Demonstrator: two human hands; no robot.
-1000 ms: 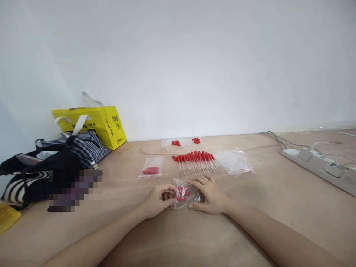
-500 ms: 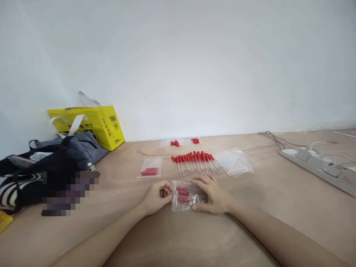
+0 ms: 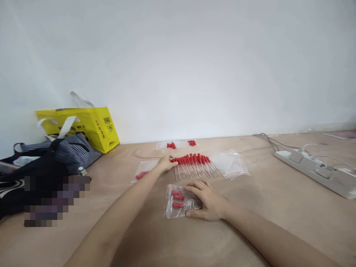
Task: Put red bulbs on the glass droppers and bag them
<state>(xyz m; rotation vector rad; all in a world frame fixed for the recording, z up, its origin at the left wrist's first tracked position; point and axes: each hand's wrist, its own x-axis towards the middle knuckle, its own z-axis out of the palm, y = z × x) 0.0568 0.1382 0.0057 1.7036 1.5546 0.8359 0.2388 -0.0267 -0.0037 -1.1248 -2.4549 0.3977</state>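
Note:
My left hand (image 3: 166, 163) reaches out to the left end of a row of glass droppers (image 3: 194, 163) with red rubber bulbs. Its fingers close on the bulb of the outermost dropper, which still lies in the row. Nearer to me, a clear zip bag (image 3: 171, 211) lies flat with its red-lined mouth to the left; three red bulbs show inside. My right hand (image 3: 207, 202) holds this bag down, fingers across its far side and thumb on its near edge. Partly behind my left arm lies another zip bag (image 3: 137, 172) with droppers in it.
Flat clear bags (image 3: 233, 165) lie right of the row. Farther back, a clear bag (image 3: 183, 144) shows small red bulbs. A power strip (image 3: 314, 172) with plugs and cables stands right. A yellow bag (image 3: 102, 126), a striped bag (image 3: 80, 152) and a black bag (image 3: 36, 185) sit left.
My left hand has left the mouth of the near bag and moved forward to the leftmost dropper in the row. My right hand stays on the bag.

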